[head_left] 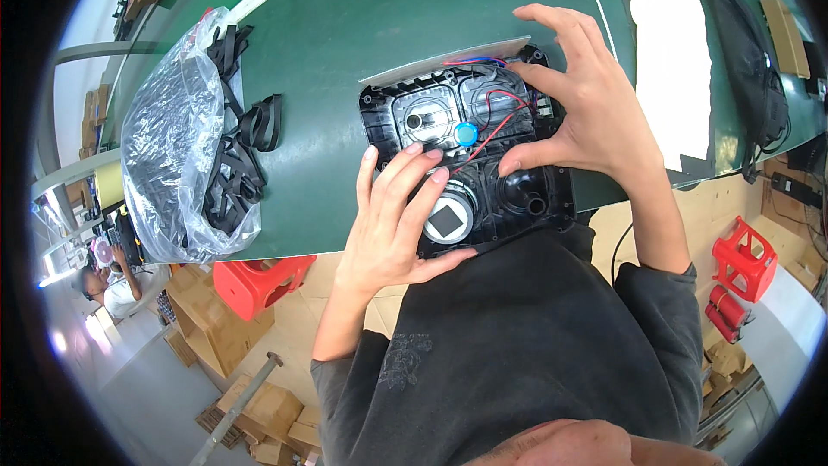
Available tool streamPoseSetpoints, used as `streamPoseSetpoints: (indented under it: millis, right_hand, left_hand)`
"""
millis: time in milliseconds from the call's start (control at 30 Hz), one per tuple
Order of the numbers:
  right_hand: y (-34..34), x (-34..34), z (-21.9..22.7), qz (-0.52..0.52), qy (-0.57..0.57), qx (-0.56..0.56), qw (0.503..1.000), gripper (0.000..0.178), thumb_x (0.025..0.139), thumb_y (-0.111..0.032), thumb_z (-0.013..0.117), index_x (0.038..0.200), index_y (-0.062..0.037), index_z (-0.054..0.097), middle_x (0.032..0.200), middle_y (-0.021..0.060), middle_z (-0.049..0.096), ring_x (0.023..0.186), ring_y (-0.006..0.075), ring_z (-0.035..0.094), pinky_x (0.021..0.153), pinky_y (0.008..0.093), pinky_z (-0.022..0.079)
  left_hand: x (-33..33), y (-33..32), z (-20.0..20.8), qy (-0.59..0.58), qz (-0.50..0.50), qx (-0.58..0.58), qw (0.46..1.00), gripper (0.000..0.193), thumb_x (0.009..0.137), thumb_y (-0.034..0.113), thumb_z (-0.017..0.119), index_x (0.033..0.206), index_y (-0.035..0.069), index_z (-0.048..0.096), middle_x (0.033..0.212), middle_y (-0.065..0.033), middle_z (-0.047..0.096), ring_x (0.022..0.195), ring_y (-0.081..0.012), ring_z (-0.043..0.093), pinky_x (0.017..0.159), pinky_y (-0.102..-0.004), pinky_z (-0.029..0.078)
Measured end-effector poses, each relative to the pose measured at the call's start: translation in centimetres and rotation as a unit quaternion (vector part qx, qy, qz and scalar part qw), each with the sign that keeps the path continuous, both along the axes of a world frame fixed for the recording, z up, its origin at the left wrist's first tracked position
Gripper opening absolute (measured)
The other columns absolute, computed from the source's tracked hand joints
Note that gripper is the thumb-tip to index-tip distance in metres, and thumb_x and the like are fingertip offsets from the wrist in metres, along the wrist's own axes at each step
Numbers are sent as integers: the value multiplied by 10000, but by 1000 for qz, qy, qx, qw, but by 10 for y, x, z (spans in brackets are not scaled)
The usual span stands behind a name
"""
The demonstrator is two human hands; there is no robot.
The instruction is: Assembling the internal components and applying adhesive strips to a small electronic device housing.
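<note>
A black plastic housing [414,116] lies open on the green table [345,26], showing moulded cavities, red wires and a small blue round part [467,133]. My left hand [392,224] grips its near edge, fingers over the top and thumb underneath, beside a round silver-rimmed part [447,220]. My right hand [586,103] is spread over the housing's right side, fingertips pressing on its rim and thumb by a black round cavity [526,198].
A clear plastic bag [177,147] with several black rubber bands spilling out [259,125] lies at the table's left. Red stools [259,280] [742,259] and cardboard boxes [259,397] stand on the floor. Another person [108,289] sits far left.
</note>
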State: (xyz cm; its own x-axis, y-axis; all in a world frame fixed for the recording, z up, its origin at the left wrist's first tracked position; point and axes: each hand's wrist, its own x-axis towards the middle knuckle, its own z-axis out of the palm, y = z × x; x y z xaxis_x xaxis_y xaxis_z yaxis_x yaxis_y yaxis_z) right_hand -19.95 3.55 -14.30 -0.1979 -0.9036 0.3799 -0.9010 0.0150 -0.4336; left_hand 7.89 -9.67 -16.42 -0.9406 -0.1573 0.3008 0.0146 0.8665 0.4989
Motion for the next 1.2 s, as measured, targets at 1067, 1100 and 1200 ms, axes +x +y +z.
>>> streamPoseSetpoints:
  millis: [1067, 1100, 1200]
  right_hand:
    - [11, -8, 11, -26, 0, -30, 999, 350, 858, -258, 869, 1122, -65, 744, 1363, 130, 636, 1269, 339, 612, 987, 426, 551]
    - [9, -5, 12, -19, 11, -34, 999, 372, 849, -273, 877, 1121, -59, 742, 1358, 137, 637, 1265, 342, 612, 982, 427, 551]
    - [5, 1, 14, -18, 75, -23, 997, 517, 755, -383, 932, 1104, -49, 747, 1386, 147, 612, 1267, 364, 603, 991, 456, 547]
  left_hand:
    - [-31, 14, 10, -24, 43, -49, 998, 1298, 564, 668, 955, 1553, -1, 443, 1445, -195, 546, 1318, -366, 535, 1107, -500, 317]
    - [-31, 13, 10, -23, 43, -49, 998, 1298, 564, 668, 955, 1553, -1, 443, 1445, -195, 546, 1318, -366, 535, 1107, -500, 317]
    - [-30, 13, 11, -38, 44, -45, 997, 1322, 559, 682, 950, 1564, -4, 433, 1445, -198, 547, 1323, -371, 528, 1111, -508, 310]
